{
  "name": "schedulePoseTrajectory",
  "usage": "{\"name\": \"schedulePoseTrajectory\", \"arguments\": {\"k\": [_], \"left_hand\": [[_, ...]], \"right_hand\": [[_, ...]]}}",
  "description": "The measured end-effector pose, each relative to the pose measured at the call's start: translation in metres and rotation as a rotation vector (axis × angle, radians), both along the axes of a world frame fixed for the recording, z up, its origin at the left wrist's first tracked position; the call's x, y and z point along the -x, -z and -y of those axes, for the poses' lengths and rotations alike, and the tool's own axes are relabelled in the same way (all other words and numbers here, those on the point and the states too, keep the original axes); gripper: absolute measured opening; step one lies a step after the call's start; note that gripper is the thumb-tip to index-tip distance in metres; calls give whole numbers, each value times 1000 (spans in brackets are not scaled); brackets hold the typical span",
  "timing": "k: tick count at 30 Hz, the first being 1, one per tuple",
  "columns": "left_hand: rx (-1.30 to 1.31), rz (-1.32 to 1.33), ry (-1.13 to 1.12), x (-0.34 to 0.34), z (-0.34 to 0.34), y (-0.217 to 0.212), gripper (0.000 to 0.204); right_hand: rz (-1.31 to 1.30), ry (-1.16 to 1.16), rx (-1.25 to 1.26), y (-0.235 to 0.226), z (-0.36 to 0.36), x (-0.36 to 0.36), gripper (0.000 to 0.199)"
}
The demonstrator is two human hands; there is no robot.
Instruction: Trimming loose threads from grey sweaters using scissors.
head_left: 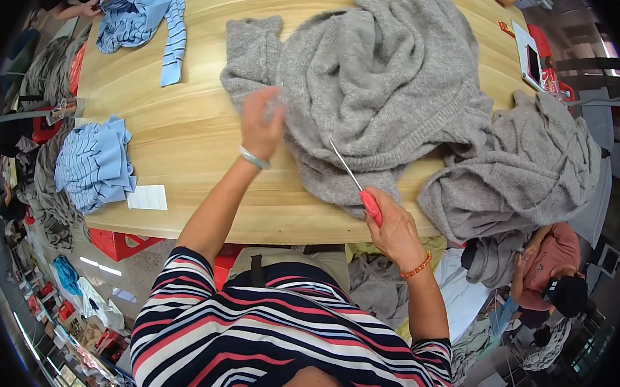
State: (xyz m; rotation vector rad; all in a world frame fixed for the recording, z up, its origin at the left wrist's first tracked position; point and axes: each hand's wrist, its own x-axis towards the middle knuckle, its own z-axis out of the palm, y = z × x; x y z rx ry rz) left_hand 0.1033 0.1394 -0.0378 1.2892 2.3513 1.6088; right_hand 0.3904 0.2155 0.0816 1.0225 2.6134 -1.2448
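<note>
A large grey knitted sweater [395,71] lies bunched on the wooden table in front of me. My right hand [396,231] is closed round the red handle of a tool with a long, thin metal shaft [346,165]. The shaft's tip rests at or just over the sweater's lower edge; the exact kind of tool does not show. By the sweater's left side, over its sleeve [251,55], my left hand [261,127] is smeared by motion. Whether its fingers grip anything is unclear.
More grey knitwear [514,170] is heaped at the table's right edge. On the left lie folded blue striped garments [95,163] and a white paper [147,197]. Another person's hands [102,0] handle a blue striped garment [133,12] at the far left. A person [554,265] sits at the right.
</note>
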Motion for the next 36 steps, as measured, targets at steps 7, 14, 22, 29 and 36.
{"name": "schedulePoseTrajectory", "arguments": {"k": [7, 14, 22, 29, 36], "left_hand": [[333, -368, 707, -59, 35, 14, 42], [291, -296, 665, -68, 42, 33, 29], [131, -113, 429, -70, 56, 60, 46], [504, -134, 314, -72, 59, 66, 76], [604, -210, 401, -61, 62, 68, 69]], "right_hand": [[-67, -59, 22, -12, -13, 24, 40], [40, -114, 143, 43, -43, 89, 39], [-188, 140, -492, 51, -85, 2, 40], [332, -123, 67, 0, 13, -9, 41], [270, -87, -12, 24, 14, 42, 44]]}}
